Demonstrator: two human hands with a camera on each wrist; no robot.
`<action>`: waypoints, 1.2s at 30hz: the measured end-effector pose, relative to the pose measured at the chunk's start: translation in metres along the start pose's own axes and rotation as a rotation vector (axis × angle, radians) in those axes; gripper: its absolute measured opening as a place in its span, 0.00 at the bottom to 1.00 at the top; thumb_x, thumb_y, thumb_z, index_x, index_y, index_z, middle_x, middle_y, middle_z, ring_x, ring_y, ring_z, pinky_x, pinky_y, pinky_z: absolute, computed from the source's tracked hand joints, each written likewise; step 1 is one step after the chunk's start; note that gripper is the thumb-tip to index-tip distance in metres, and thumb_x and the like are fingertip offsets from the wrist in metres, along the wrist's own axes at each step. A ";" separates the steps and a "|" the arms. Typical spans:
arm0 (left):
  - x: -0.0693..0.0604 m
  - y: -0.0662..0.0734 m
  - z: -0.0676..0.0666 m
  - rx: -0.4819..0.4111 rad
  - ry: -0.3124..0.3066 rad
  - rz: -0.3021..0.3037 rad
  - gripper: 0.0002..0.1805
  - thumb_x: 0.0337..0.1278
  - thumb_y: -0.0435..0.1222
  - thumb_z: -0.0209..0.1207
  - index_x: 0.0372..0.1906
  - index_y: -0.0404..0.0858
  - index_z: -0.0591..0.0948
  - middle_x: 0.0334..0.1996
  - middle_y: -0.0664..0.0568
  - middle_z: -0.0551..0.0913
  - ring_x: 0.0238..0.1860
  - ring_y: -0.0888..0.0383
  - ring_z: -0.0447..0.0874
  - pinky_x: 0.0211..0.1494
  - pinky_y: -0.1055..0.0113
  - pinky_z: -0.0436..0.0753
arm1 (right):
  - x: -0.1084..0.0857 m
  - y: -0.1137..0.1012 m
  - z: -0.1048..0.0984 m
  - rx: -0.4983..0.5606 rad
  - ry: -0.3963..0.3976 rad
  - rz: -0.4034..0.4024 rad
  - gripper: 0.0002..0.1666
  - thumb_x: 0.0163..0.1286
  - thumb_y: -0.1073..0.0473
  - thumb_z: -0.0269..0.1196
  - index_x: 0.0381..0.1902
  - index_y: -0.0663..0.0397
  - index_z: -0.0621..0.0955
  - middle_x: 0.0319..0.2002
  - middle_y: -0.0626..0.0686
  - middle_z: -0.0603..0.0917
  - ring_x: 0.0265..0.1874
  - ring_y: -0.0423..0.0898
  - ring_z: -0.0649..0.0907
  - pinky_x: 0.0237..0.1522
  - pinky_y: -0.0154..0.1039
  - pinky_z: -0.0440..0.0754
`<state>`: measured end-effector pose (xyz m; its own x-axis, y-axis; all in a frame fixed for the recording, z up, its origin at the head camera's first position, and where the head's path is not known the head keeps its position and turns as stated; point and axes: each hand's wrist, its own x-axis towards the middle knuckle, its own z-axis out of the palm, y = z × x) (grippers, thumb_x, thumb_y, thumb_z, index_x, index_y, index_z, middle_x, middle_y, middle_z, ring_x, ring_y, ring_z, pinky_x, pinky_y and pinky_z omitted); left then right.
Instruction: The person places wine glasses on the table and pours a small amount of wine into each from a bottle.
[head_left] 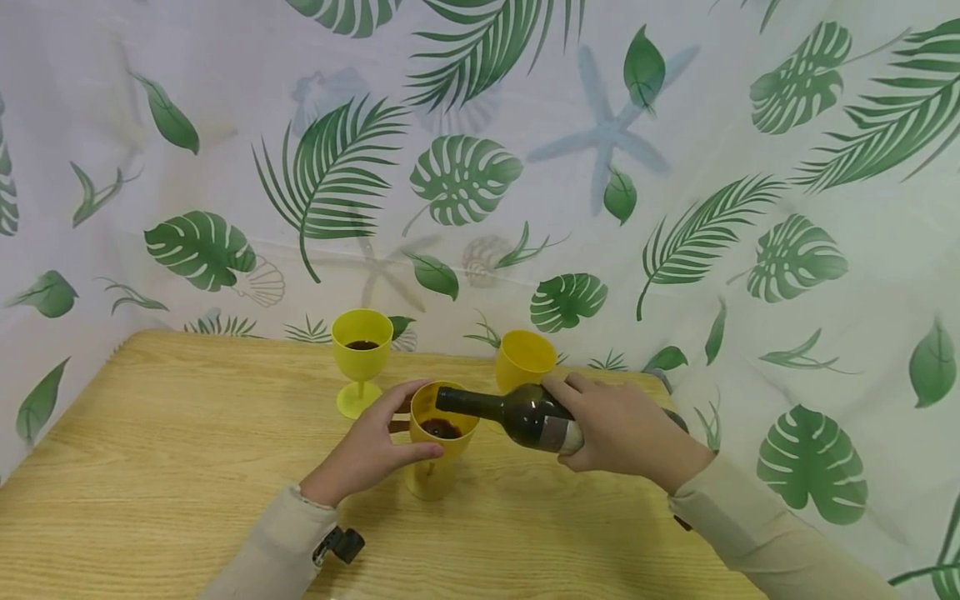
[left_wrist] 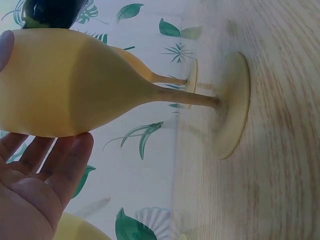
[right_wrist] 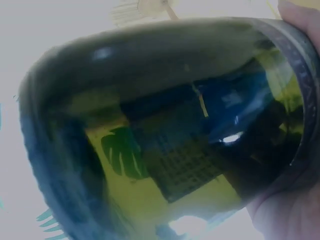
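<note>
A dark green wine bottle [head_left: 528,415] lies tilted nearly level in my right hand [head_left: 618,429], which grips its labelled body. Its mouth is over the rim of a yellow goblet [head_left: 444,450], with dark liquid inside the cup. My left hand [head_left: 375,442] holds that goblet's bowl, thumb at the front and fingers at the far side. In the left wrist view, the goblet's foot [left_wrist: 232,105] stands on the table and fingers [left_wrist: 70,165] touch the bowl. The bottle's glass [right_wrist: 165,125] fills most of the right wrist view.
A second yellow goblet [head_left: 362,358] with dark liquid stands behind my left hand. Another yellow goblet [head_left: 527,360] is behind the bottle, its lower part hidden. The wooden table [head_left: 187,467] ends at a leaf-patterned curtain [head_left: 465,250].
</note>
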<state>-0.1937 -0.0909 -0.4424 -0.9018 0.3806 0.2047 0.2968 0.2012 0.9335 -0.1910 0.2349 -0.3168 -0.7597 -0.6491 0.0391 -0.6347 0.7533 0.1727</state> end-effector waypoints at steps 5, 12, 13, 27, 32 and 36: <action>-0.001 0.003 0.000 -0.007 0.002 0.003 0.46 0.54 0.46 0.77 0.77 0.49 0.67 0.69 0.52 0.74 0.69 0.50 0.73 0.69 0.46 0.77 | -0.002 0.001 -0.001 -0.034 0.017 -0.013 0.53 0.45 0.39 0.83 0.66 0.47 0.73 0.43 0.49 0.81 0.23 0.39 0.76 0.22 0.34 0.77; 0.000 0.002 0.000 0.001 0.001 0.003 0.46 0.55 0.46 0.76 0.77 0.48 0.67 0.69 0.51 0.74 0.69 0.49 0.73 0.69 0.47 0.77 | -0.004 0.001 -0.001 -0.054 -0.009 -0.006 0.61 0.47 0.38 0.82 0.75 0.52 0.69 0.51 0.51 0.83 0.27 0.41 0.80 0.25 0.36 0.80; 0.000 0.001 0.000 0.003 0.001 0.003 0.46 0.55 0.46 0.76 0.77 0.48 0.67 0.69 0.51 0.74 0.69 0.49 0.73 0.69 0.47 0.77 | -0.004 0.002 -0.001 -0.057 -0.013 -0.006 0.62 0.47 0.37 0.82 0.76 0.52 0.68 0.52 0.51 0.83 0.26 0.42 0.80 0.25 0.36 0.80; 0.001 0.000 0.000 0.002 -0.002 -0.017 0.46 0.53 0.49 0.77 0.76 0.53 0.68 0.69 0.57 0.74 0.69 0.53 0.73 0.69 0.50 0.78 | -0.008 0.006 0.004 -0.044 0.011 -0.062 0.63 0.48 0.37 0.81 0.79 0.41 0.65 0.43 0.46 0.78 0.17 0.36 0.68 0.19 0.31 0.69; 0.000 -0.001 0.000 0.004 0.002 -0.018 0.46 0.53 0.49 0.77 0.76 0.53 0.68 0.69 0.57 0.74 0.69 0.54 0.73 0.69 0.51 0.78 | -0.007 0.007 0.003 -0.049 0.023 -0.084 0.62 0.48 0.37 0.81 0.78 0.41 0.66 0.41 0.46 0.77 0.16 0.36 0.67 0.18 0.30 0.67; 0.000 0.000 0.000 -0.004 0.001 -0.015 0.46 0.53 0.49 0.77 0.76 0.52 0.68 0.69 0.57 0.74 0.69 0.54 0.73 0.69 0.49 0.78 | -0.007 0.008 0.003 -0.074 0.034 -0.098 0.62 0.47 0.36 0.80 0.78 0.42 0.66 0.42 0.46 0.78 0.16 0.36 0.67 0.18 0.30 0.68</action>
<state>-0.1938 -0.0912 -0.4424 -0.9064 0.3766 0.1912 0.2823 0.2033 0.9376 -0.1916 0.2458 -0.3185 -0.6888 -0.7231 0.0520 -0.6922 0.6773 0.2491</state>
